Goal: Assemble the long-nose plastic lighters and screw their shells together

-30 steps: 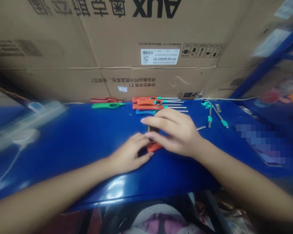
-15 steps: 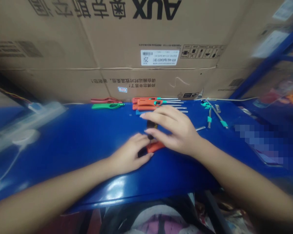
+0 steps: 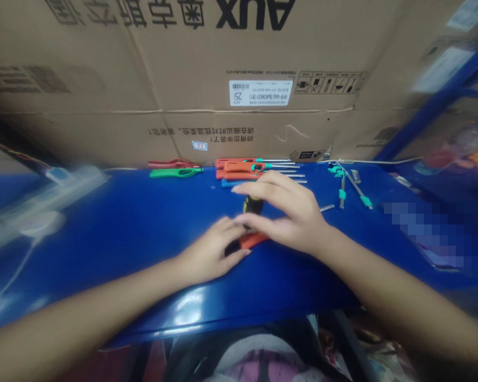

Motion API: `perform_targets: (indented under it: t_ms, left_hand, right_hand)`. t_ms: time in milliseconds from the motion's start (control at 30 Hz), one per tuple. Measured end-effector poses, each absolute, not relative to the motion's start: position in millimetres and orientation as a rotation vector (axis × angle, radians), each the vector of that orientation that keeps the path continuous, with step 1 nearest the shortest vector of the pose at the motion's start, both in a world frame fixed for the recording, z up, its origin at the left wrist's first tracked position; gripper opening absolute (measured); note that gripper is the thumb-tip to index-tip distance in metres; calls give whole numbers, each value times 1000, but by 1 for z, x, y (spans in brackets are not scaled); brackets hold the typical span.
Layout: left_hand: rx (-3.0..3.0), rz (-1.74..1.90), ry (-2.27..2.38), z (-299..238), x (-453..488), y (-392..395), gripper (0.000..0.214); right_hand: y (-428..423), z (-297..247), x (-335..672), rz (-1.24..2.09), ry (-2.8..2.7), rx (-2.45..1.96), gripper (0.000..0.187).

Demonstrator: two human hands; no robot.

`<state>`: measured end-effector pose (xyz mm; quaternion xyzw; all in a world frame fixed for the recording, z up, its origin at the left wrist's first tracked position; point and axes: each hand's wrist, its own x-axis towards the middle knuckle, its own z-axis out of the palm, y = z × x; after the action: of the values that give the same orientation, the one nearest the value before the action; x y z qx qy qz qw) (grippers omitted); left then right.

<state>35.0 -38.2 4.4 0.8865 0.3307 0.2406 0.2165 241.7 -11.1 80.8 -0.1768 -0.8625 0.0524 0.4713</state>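
Observation:
My right hand (image 3: 287, 209) is closed round a short screwdriver (image 3: 252, 205) with a black and yellow handle. The screwdriver stands nearly upright, its shaft down on an orange lighter body (image 3: 255, 240) lying on the blue table (image 3: 135, 228). Thumb and fingers of my left hand (image 3: 217, 249) grip that orange lighter from the left, hiding part of it. A metal tube (image 3: 326, 208) shows just beyond my right wrist. Behind my hands, several orange long-necked lighters (image 3: 242, 166) lie side by side, with a blue one (image 3: 228, 183) in front.
A red casing (image 3: 171, 164) and a green casing (image 3: 173, 173) lie at the back left. Metal tubes with turquoise parts (image 3: 356, 188) lie at the back right. A large cardboard box (image 3: 183, 63) walls off the back. A white power strip (image 3: 63, 191) is at left.
The screwdriver's handle has turned and leans slightly to the right, showing more yellow. My right fingers have shifted a little round it. My left hand stays in place.

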Motion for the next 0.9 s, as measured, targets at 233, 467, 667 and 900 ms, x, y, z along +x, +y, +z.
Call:
perform_targets:
  t_ms: [233, 467, 667, 900]
  left_hand:
    - [2470, 668, 904, 7, 36, -37, 35]
    - [2482, 681, 912, 4, 36, -39, 32]
    - [2466, 703, 897, 7, 38, -38, 26]
    - [2449, 695, 943, 4, 37, -39, 29]
  right_hand:
    - [-12, 86, 243, 380, -2158, -364, 29]
    - [-14, 81, 242, 105, -2159, -401, 25]
    - [-15, 82, 241, 318, -2203, -401, 33]
    - [-12, 81, 241, 158, -2171, -443, 23]
